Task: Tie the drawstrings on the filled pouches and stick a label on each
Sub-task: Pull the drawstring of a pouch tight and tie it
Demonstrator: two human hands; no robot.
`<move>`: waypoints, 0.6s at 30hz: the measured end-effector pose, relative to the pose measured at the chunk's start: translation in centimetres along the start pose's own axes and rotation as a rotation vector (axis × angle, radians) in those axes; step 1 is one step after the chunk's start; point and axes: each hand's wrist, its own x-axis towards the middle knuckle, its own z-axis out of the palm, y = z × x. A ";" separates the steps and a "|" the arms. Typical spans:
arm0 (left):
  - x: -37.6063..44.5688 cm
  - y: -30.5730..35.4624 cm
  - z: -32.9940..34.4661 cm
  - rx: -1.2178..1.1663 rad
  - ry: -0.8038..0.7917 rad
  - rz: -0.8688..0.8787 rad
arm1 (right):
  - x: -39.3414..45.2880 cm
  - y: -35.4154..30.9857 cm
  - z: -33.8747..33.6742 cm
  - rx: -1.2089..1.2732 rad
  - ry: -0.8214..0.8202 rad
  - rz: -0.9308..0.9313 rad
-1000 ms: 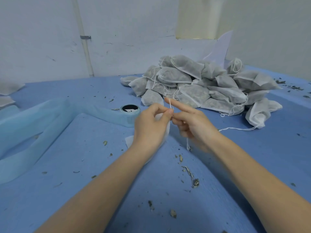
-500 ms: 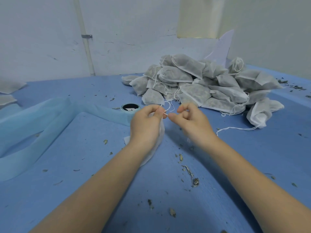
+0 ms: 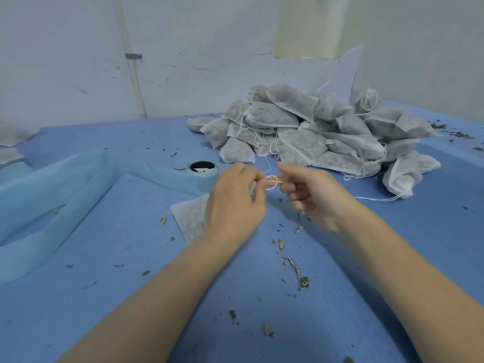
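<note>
Item: drawstring [image 3: 272, 181], white, centre of frame — looped once between my hands, knot not yet pulled tight by the look of it.
Pouch [image 3: 190, 220]: filled, lying on the blue table [image 3: 131, 297] just left of centre, mostly hidden under my left hand [image 3: 234, 203]. No label seen on it.
Left hand: fingers curled, pinching the string at the pouch neck.
Right hand [image 3: 311, 195]: thumb and forefinger pinch the other end of the loop; rest of fingers curled.
Pile of pouches [image 3: 314, 132], upper right: approx. a couple dozen, strings trailing loose; can't tell which are tied, no labels visible.
Roll of blue strip [image 3: 203, 170], left of centre — whether it's the label stock, can't tell.
Leaf bits [image 3: 290, 265] scattered lower centre.
Status, my est.: mid-tie on one pouch; labelling and most of the pile left.
</note>
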 end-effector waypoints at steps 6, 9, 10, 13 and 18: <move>-0.6 -0.1 0.5 0.063 0.033 -0.058 | -0.1 0.9 0.3 -0.153 0.032 -0.093; -0.2 0.0 0.6 -0.043 0.028 -0.229 | -0.2 0.9 0.6 -0.101 0.069 -0.081; -0.1 0.0 0.6 -0.073 0.021 -0.277 | -0.3 0.9 0.7 -0.064 0.050 -0.064; 0.0 0.0 0.2 -0.174 -0.041 -0.322 | -0.4 0.8 1.1 0.186 -0.111 0.084; -0.6 -0.3 0.3 -0.056 -0.107 -0.108 | -0.5 0.7 1.2 0.544 -0.222 0.241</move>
